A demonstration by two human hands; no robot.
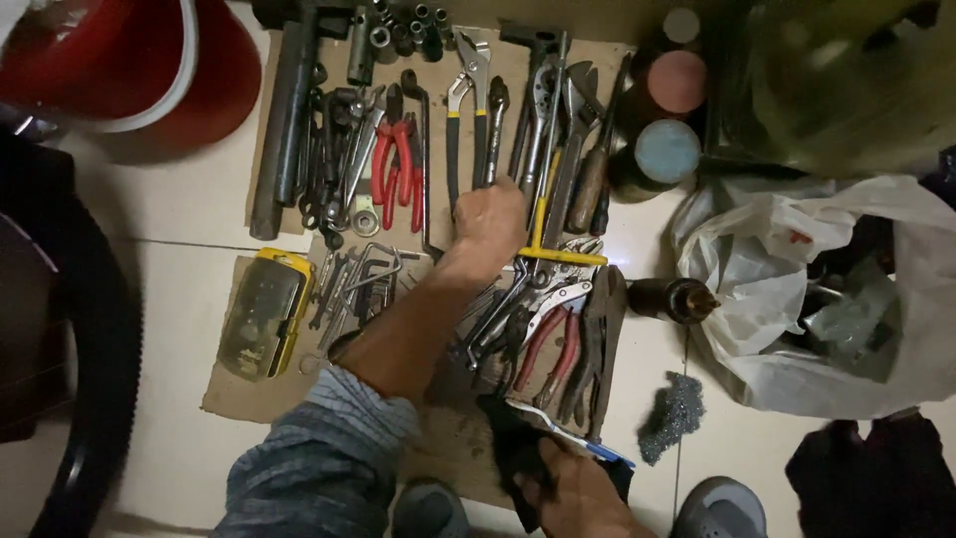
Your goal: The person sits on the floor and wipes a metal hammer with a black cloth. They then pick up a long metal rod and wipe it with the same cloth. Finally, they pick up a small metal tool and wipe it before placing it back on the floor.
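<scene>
My left hand (490, 217) reaches out over a cardboard sheet (234, 399) covered with hand tools. Its fingers are closed around the lower ends of metal tool handles, just below the large pliers with black-and-yellow grips (466, 110). Which tool it grips I cannot tell. Red-handled pliers (396, 159) lie to its left, and a yellow-handled tool (543, 234) lies to its right. Near the bottom edge, my right hand (578, 496) holds a black cloth (513, 448) together with a thin metal tool with a blue end (568, 435).
A yellow bit case (261, 314) lies at the left of the cardboard, with a long dark pipe (284, 130) above it. A dark bottle (672, 299), a steel-wool pad (669, 413), round tins (665, 149) and a white plastic bag (797, 299) sit on the right. A red container (129, 70) and a black tyre (95, 349) are on the left.
</scene>
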